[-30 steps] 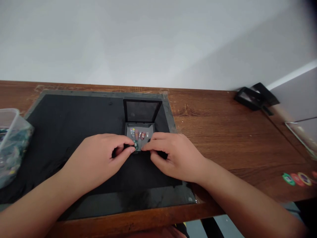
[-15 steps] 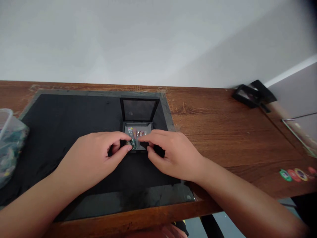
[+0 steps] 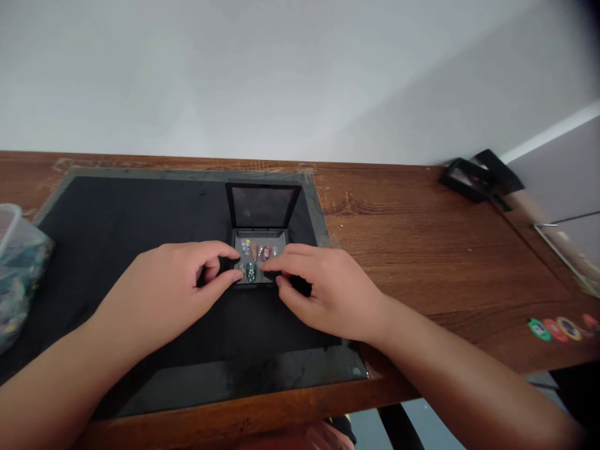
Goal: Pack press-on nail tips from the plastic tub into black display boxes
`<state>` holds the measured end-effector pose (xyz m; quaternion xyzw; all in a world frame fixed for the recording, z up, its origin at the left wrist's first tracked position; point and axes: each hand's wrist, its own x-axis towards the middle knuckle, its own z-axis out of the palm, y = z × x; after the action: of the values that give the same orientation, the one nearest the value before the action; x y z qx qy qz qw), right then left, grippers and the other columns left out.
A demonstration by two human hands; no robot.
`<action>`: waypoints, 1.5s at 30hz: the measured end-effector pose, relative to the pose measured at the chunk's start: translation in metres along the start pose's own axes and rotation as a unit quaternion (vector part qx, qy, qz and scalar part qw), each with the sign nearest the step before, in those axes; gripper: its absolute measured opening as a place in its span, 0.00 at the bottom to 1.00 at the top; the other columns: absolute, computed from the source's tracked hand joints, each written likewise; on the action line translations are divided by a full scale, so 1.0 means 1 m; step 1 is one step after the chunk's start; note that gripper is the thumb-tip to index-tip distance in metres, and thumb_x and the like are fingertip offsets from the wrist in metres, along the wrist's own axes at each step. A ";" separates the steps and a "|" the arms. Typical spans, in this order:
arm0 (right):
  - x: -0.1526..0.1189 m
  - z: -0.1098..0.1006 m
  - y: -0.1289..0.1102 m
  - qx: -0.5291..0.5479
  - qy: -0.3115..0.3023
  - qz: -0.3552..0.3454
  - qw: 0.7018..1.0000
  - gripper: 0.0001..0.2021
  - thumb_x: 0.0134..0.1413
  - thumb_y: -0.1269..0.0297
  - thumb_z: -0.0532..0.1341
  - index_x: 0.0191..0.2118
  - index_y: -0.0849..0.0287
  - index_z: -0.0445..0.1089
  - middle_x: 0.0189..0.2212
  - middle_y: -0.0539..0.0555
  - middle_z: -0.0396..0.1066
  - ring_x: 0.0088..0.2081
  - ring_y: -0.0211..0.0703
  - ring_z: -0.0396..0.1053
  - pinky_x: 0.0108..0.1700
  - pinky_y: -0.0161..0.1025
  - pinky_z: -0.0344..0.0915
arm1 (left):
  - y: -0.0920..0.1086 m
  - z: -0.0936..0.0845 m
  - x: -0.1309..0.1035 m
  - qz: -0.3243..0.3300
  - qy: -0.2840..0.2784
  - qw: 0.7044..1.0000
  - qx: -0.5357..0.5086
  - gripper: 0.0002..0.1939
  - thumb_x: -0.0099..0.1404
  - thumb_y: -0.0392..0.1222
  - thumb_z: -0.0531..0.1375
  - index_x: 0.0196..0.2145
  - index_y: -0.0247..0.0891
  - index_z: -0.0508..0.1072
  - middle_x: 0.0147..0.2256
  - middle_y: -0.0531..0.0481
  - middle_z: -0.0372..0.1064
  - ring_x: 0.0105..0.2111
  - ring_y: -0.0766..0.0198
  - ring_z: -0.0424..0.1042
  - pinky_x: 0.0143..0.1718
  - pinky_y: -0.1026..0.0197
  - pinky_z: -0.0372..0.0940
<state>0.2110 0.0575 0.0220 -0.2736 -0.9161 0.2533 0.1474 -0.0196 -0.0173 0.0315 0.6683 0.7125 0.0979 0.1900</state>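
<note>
A small black box stands on the black mat with its windowed lid raised. Several decorated press-on nails lie on its grey lining, among them a dark green one with a pale star, a pinkish pointed one and a reddish one. At the box's left edge is my left hand, thumb and index finger apart, beside the green nail. My right hand reaches over the right side, its index fingertip on or just above the lining and its thumb apart. My right hand hides the box's right part.
A clear plastic tub of small packets stands at the left on the black mat. On the wooden table, another black box lies at the back right. Several colourful round pieces lie near the right front edge.
My left thumb and index finger have parted from the green nail and drawn slightly left. That nail now lies in the lower part of the box. My right hand has barely moved.
</note>
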 end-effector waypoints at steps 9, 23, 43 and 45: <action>-0.001 -0.001 -0.001 -0.003 0.011 0.005 1.000 0.18 0.59 0.71 0.58 0.52 0.56 0.76 0.40 0.51 0.79 0.31 0.36 0.70 0.33 0.34 0.60 | -0.004 0.003 0.002 0.009 -0.015 1.000 0.008 0.19 0.65 0.61 0.60 0.45 0.50 0.80 0.24 0.56 0.70 0.21 0.66 0.65 0.23 0.63 0.53; 0.000 -0.001 0.001 0.022 0.013 0.045 0.999 0.25 0.58 0.68 0.60 0.61 0.57 0.64 0.34 0.47 0.75 0.24 0.34 0.62 0.29 0.34 0.55 | -0.005 0.006 0.004 0.047 -0.008 0.999 -0.020 0.14 0.66 0.57 0.60 0.44 0.52 0.80 0.22 0.59 0.69 0.18 0.67 0.64 0.20 0.64 0.53; 0.009 -0.009 0.019 0.142 0.420 -0.011 0.896 0.06 0.59 0.67 0.61 0.35 0.57 0.76 0.18 0.44 0.60 0.20 0.32 0.53 0.23 0.34 0.54 | 0.004 -0.033 -0.020 0.065 0.321 0.943 -0.066 0.10 0.65 0.47 0.64 0.41 0.41 0.80 0.25 0.57 0.69 0.23 0.71 0.63 0.28 0.66 0.61; 0.009 -0.008 0.021 0.145 0.428 -0.007 0.892 0.05 0.58 0.68 0.61 0.35 0.56 0.76 0.18 0.44 0.60 0.20 0.33 0.53 0.23 0.34 0.53 | -0.004 -0.052 -0.036 0.022 0.371 0.927 -0.051 0.12 0.64 0.49 0.64 0.41 0.42 0.81 0.27 0.56 0.72 0.24 0.70 0.64 0.29 0.65 0.61</action>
<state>0.2160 0.0810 0.0188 -0.3243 -0.7191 0.2408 0.5654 -0.0432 -0.0476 0.0820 0.5889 0.7114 0.3794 -0.0561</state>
